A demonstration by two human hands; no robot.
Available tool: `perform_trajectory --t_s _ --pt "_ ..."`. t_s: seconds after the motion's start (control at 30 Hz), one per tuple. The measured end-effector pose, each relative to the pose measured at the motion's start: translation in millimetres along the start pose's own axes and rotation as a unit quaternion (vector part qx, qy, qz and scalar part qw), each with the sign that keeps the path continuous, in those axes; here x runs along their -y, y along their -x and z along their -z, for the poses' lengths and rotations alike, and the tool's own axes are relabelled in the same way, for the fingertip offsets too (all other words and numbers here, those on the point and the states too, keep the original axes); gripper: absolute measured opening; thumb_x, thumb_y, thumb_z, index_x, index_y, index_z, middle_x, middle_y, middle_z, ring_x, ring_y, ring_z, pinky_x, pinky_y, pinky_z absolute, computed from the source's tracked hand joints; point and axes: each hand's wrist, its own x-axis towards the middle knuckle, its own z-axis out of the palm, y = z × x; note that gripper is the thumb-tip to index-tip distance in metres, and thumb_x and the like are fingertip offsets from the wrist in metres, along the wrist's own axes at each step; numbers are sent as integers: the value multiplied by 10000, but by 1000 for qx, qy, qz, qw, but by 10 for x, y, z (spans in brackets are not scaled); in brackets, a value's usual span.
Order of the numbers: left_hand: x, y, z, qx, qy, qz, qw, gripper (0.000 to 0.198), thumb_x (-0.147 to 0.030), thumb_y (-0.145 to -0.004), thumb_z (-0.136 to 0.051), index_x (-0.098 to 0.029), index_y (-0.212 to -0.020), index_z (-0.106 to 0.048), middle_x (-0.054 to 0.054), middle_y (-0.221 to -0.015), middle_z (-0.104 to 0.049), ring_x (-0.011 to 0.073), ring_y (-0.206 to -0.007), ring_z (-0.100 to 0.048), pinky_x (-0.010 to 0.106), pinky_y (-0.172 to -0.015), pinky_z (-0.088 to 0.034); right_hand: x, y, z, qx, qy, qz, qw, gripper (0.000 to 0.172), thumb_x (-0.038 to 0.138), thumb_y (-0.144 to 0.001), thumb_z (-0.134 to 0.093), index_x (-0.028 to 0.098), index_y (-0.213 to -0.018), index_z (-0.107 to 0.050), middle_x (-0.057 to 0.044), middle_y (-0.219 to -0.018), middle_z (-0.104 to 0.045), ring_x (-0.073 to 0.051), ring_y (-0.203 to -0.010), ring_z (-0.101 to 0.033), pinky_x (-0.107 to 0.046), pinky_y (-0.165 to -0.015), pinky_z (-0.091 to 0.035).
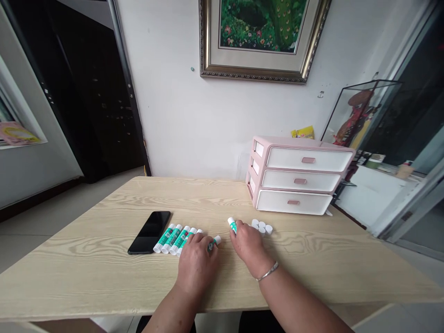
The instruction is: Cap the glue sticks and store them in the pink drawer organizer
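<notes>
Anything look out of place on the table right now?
Nothing looks spilled or damaged. The only slight oddity is the loose cluster of white caps by the right hand, lying apart from the neat row of green-and-white glue sticks. They look like the sticks' caps, but I can't confirm that from here.

My left hand (pixel 197 267) rests at the end of a row of green-and-white glue sticks (pixel 173 239) on a wooden worktop (pixel 86 273), its fingers holding a single stick (pixel 212 243). My right hand (pixel 248 244) grips another stick (pixel 232 225) just beside a cluster of white caps (pixel 262 227). A black phone (pixel 149 232) lies left of the row, and pink drawers (pixel 298 175) stand behind.
</notes>
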Motion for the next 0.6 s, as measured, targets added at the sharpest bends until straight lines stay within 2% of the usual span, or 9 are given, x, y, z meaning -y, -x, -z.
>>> perform_trajectory --t_s 0.13,0.23,0.43,0.6 --pt "-32 1 -9 7 -54 -20 998 148 -233 -880 -584 -238 -853 -729 108 -902 -699 304 -917 -607 429 -849 -404 -8 27 -34 -14 -20 -6 1000 292 409 -998 -465 161 -1046 -610 -150 -910 -716 -280 -819 -688 -340 -666 -417" --pt "-58 8 8 15 -80 -14 997 133 -219 -864 -596 -230 -876 -728 109 -919 -698 305 -919 -596 422 -828 -391 -91 27 -84 -51 -34 -21 998 271 408 -997 -472 175 -1031 -607 -129 -919 -700 -261 -851 -670 -329 -704 -409" --pt "-131 22 35 25 -144 9 989 158 -208 -838 -610 -215 -951 -720 95 -1014 -697 308 -1004 -563 425 -846 -365 -341 23 -21 -119 -57 -69 989 241 215 -935 -511 173 -1138 -634 -112 -1037 -664 -234 -951 -627 -310 -810 -396" --pt "-166 33 24 48 -179 4 983 127 -244 -874 -602 -211 -923 -715 89 -993 -680 302 -1008 -552 426 -853 -360 -354 53 73 -80 -31 -54 995 165 181 -892 -554 156 -996 -680 -128 -1001 -651 -242 -913 -619 -318 -796 -397"
